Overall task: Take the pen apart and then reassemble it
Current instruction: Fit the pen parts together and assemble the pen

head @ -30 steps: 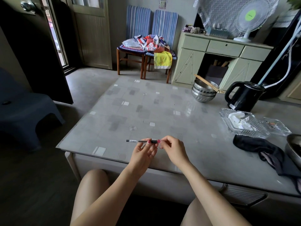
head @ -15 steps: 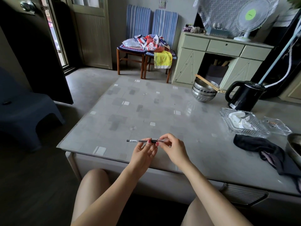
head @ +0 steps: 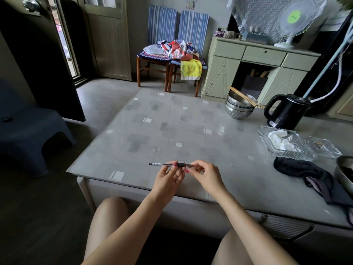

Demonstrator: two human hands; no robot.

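A thin dark pen (head: 158, 164) with a white label near its left end lies level in the air, just above the near edge of the grey table (head: 172, 131). My left hand (head: 168, 178) pinches the pen's barrel around the grip between thumb and fingers. My right hand (head: 204, 175) holds the pen's right tip end with its fingertips. The two hands almost touch. The tip itself is mostly hidden by my fingers.
At the table's right stand a black kettle (head: 286, 111), stacked steel bowls with chopsticks (head: 239, 107), glass trays (head: 282, 144) with tissue, and a dark cloth (head: 309, 173). A steel bowl's rim (head: 343, 173) shows at the far right. A blue stool (head: 28, 131) stands left.
My right hand's fingers have shifted slightly at the pen's right end, and a short tip part now shows there. The left hand and the pen stay in place.
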